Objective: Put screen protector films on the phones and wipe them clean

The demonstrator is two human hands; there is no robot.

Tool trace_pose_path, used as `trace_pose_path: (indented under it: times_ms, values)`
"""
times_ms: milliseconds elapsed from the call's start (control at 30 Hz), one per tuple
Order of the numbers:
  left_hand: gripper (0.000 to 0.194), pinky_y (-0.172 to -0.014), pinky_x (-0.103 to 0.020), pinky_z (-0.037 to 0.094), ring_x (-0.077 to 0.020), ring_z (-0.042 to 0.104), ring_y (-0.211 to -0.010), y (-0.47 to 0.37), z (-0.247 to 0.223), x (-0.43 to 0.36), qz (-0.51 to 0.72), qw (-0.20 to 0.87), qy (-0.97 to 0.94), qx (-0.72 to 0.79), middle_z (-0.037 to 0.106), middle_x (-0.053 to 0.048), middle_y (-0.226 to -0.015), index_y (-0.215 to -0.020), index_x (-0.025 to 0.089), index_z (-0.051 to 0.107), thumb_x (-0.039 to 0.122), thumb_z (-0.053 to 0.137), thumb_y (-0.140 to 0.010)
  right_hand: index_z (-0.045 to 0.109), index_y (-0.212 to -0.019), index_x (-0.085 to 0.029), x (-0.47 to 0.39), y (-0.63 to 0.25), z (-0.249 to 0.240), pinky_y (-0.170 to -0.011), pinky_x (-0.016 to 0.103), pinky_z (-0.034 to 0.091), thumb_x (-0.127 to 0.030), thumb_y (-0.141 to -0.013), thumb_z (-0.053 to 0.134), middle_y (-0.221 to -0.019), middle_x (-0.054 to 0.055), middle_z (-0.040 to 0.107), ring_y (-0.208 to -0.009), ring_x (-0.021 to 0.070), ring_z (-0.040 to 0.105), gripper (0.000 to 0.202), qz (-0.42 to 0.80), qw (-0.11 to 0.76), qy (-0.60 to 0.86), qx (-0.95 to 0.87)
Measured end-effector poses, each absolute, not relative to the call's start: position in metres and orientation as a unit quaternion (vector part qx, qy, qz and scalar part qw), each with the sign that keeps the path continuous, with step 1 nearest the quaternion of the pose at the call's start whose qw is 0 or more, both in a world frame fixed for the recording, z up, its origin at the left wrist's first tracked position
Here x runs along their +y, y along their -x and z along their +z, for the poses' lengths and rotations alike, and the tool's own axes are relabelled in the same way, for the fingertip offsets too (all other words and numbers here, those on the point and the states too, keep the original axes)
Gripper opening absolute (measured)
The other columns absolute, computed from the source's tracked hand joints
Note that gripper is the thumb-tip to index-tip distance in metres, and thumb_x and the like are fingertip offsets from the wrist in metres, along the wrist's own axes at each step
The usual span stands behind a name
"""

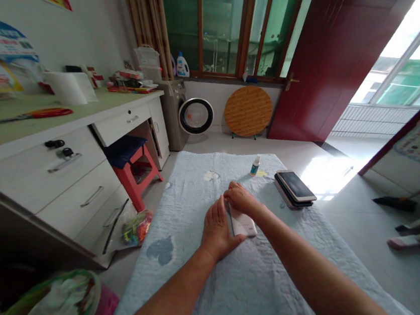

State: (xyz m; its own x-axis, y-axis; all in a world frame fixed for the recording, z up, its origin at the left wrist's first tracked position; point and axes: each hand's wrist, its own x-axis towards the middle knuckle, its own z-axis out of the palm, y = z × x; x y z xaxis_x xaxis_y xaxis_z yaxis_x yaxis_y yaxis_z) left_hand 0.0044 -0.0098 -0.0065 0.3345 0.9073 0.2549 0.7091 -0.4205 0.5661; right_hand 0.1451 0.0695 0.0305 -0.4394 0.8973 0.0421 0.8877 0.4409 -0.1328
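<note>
A white smartphone (243, 223) lies flat on the pale blue cloth (184, 196), its lower end towards me. My left hand (218, 230) braces it, with the fingers along its left edge and the thumb at its bottom edge. Over the phone's upper end, my right hand (239, 198) is closed with its fingers bent downward; whatever they may hold is hidden. Just beyond the hands stands a small spray bottle (255, 166) with a blue-green label. To the right, several phones (296, 186) are stacked, the top one with a dark screen.
Left of the cloth are a red stool (135, 171), a bag of colourful pieces (137, 229) and a waste bin (98, 311). A white desk (109, 108) runs along the left wall. Behind are an open washing machine (176, 113) and a round wooden tabletop (248, 111).
</note>
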Motion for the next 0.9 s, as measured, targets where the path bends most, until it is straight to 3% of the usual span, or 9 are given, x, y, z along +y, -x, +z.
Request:
trace_pose_path:
  times_ms: [233, 433, 700, 900]
  values:
    - [0.119, -0.113, -0.054, 0.026, -0.0404, 0.029, -0.138, -0.004, -0.007, -0.009, 0.269, 0.188, -0.796, 0.508, 0.027, -0.021, -0.152, -0.147, 0.018, 0.007, 0.046, 0.077, -0.055, 0.073, -0.085, -0.014, 0.053, -0.142, 0.026, -0.083, 0.028, 0.037, -0.015, -0.092, 0.049, -0.084, 0.009, 0.061, -0.093, 0.0191, 0.053, 0.025, 0.042, 0.065, 0.524, -0.848]
    - [0.119, -0.11, -0.053, 0.029, -0.0381, 0.036, -0.134, -0.003, -0.006, -0.008, 0.277, 0.181, -0.802, 0.498, 0.035, -0.02, -0.148, -0.148, 0.016, 0.007, 0.046, 0.077, -0.057, 0.075, -0.085, -0.018, 0.013, -0.149, 0.029, -0.078, 0.028, 0.039, -0.016, -0.086, 0.054, -0.09, 0.007, 0.059, -0.085, 0.0179, 0.05, 0.02, 0.08, 0.049, 0.485, -0.869]
    - [0.08, -0.114, -0.058, 0.012, -0.0346, 0.028, -0.14, 0.007, 0.001, 0.001, 0.165, 0.235, -0.854, 0.435, 0.045, -0.009, -0.147, -0.141, 0.023, 0.037, 0.034, 0.069, -0.069, 0.074, -0.082, -0.019, -0.02, -0.152, 0.039, -0.086, 0.029, 0.038, -0.013, -0.084, 0.06, -0.101, 0.006, 0.063, -0.1, 0.0191, 0.052, 0.016, 0.165, 0.076, 0.436, -0.881]
    - [0.084, -0.115, -0.059, 0.008, -0.034, 0.02, -0.145, 0.018, 0.018, 0.007, 0.081, 0.274, -0.876, 0.387, 0.029, -0.008, -0.156, -0.144, 0.026, 0.036, 0.027, 0.066, -0.065, 0.074, -0.079, -0.018, -0.031, -0.151, 0.037, -0.082, 0.028, 0.038, -0.015, -0.086, 0.06, -0.097, 0.007, 0.059, -0.092, 0.0177, 0.05, 0.015, 0.167, 0.094, 0.471, -0.861]
